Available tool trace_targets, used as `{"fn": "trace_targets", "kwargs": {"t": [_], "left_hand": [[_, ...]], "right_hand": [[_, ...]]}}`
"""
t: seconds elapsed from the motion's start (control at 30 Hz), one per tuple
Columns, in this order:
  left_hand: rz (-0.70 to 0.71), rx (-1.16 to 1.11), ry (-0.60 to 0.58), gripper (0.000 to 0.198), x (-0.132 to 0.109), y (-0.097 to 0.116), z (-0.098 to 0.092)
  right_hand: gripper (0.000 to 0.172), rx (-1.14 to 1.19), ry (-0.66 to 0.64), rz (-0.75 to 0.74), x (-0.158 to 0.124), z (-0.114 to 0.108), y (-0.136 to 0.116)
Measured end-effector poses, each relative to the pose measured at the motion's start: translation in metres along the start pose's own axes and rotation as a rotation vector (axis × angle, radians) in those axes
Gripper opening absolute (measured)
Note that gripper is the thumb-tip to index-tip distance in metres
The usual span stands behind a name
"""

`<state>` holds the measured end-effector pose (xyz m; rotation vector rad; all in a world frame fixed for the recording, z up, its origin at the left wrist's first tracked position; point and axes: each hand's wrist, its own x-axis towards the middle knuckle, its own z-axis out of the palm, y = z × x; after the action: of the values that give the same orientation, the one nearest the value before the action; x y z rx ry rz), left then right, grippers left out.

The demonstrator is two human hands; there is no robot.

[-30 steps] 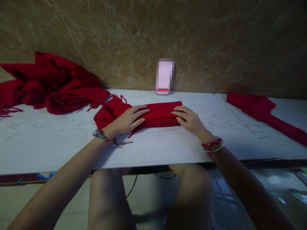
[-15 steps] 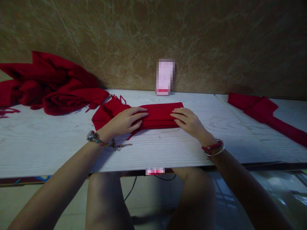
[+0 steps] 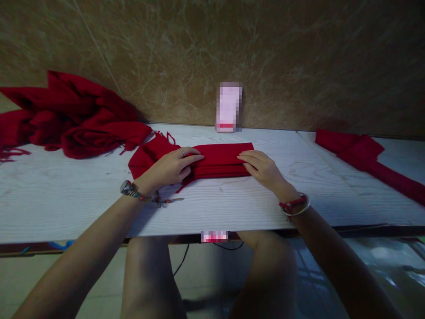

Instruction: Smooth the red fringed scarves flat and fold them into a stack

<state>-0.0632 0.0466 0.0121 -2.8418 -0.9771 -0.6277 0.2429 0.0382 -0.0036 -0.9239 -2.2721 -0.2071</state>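
Three red cloths lay along one white tabletop (image 3: 212, 206): a folded cloth (image 3: 222, 154) in the middle, a rumpled heap (image 3: 83, 133) on the left and a long strip (image 3: 358, 153) on the right. Two hands were at work, both on the middle cloth, and one pink object (image 3: 227, 106), blurred out, stood at the back edge by the brown marbled wall (image 3: 159, 62).

The folded cloth was deep red, its right part a flat, neat block with several layers stacked along the front. Its left part spread out looser and wrinkled, with fringe (image 3: 170, 136) poking up behind and a short tail of cloth pointing forward.

The left hand (image 3: 172, 165) lay across the join of the loose and neat parts, fingers reaching over the top; the right hand (image 3: 262, 168) covered the right end with bent fingers. Whether either pinched the layers could not be told.

A strip of white board ran between the folded cloth and the front edge, and a wider stretch separated the right hand from the long strip. On the left, the heap came close to the fringe, leaving little room there.
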Motion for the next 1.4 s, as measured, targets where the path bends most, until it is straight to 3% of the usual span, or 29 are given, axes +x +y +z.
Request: {"fn": "trace_targets", "kwargs": {"t": [0.27,0.47,0.63,0.77,0.9,1.0,1.17,1.4], "left_hand": [[0.009,0.028,0.155,0.033,-0.004,0.002,-0.009],[0.044,0.012,-0.011,0.034,-0.003,0.004,-0.008],[0.051,0.013,-0.006,0.034,-0.002,0.004,-0.009],[0.071,-0.070,0.011,0.043,0.001,0.009,-0.008],[0.044,-0.138,-0.123,0.054,0.002,0.011,0.001],[0.019,-0.172,-0.206,0.059,0.002,0.008,0.006],[0.034,-0.202,-0.227,0.058,0.001,0.004,0.005],[0.100,-0.220,-0.231,0.052,0.003,0.011,0.000]], "right_hand": [[0.032,0.012,0.016,0.058,-0.001,-0.007,-0.002],[0.032,0.039,-0.071,0.020,-0.002,-0.012,-0.001],[0.031,0.015,-0.101,-0.019,-0.003,-0.013,-0.001],[0.029,0.033,-0.063,-0.047,-0.003,-0.014,-0.001],[0.030,0.084,-0.047,-0.036,-0.002,-0.014,-0.001],[0.033,0.084,0.041,0.020,-0.001,-0.015,-0.004],[0.031,0.120,0.179,0.082,0.000,-0.018,-0.010],[0.029,0.249,0.011,0.040,-0.001,-0.017,-0.005]]}}
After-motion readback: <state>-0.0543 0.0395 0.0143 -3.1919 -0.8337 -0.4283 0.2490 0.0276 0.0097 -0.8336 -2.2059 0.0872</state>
